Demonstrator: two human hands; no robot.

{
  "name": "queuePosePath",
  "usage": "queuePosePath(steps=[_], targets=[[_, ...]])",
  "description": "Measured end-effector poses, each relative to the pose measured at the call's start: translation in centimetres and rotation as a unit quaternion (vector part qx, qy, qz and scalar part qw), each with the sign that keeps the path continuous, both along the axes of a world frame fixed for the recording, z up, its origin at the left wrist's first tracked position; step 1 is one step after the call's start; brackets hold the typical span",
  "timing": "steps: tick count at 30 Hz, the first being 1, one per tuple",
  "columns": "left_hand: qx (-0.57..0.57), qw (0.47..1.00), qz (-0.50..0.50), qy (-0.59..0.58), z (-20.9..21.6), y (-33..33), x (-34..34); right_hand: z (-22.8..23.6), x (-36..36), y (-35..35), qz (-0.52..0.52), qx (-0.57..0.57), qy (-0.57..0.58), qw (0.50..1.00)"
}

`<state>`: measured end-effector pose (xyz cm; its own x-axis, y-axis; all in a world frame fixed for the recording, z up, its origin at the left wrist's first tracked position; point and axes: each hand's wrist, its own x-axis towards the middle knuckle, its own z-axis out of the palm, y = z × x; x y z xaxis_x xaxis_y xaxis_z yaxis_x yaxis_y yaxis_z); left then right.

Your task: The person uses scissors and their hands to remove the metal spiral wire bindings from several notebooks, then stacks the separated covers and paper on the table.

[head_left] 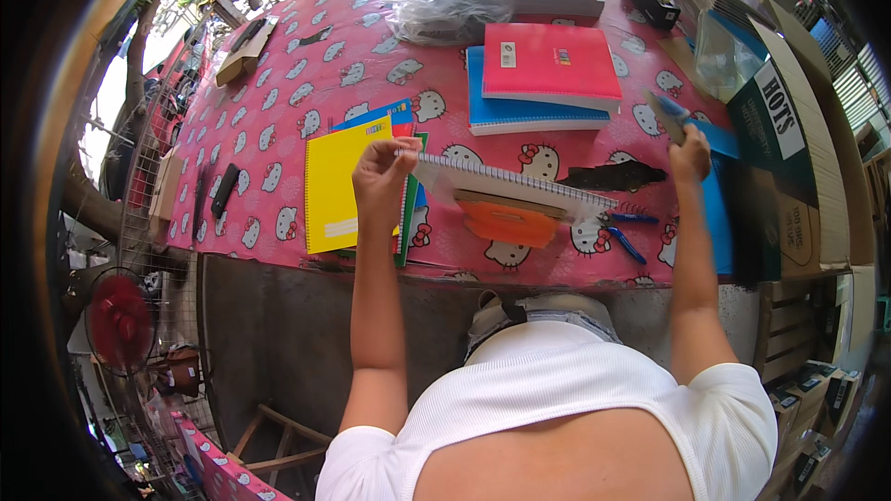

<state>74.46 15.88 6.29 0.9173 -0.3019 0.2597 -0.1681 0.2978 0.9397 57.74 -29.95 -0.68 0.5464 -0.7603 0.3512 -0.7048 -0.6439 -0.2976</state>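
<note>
The left hand [382,172] pinches the corner of a spiral notebook [506,187] held over the worktop [278,111]; the right hand [689,150] grips a blue-handled tool [668,114]. Beneath lie a yellow book [336,186] and 2 stacked books, red on blue [548,74] (on a pink cartoon-cat cloth). Cardboard boxes [789,158] stand at the right, a red fan [119,323] below left.

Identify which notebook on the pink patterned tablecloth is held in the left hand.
The spiral-bound notebook in clear wrap, gripped by the left hand; the yellow and red notebooks lie untouched.
</note>
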Motion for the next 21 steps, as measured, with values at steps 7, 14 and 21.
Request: queuePosePath(steps=[7,14,21], targets=[[-0.007,0.944,0.107,-0.313,11.8,-3.2,-3.2,-1.0,-8.8,5.9,0.196,-0.009,-0.021,0.98],[0.193,0.815,0.092,-0.539,13.8,-2.1,-14.1,-4.2,-11.8,14.2,0.261,0.035,0.02,0.965],[0.203,0.959,0.049,-0.193,3.4,-6.9,-14.5,-1.0,-10.3,16.2,0.245,0.169,0.028,0.954]])
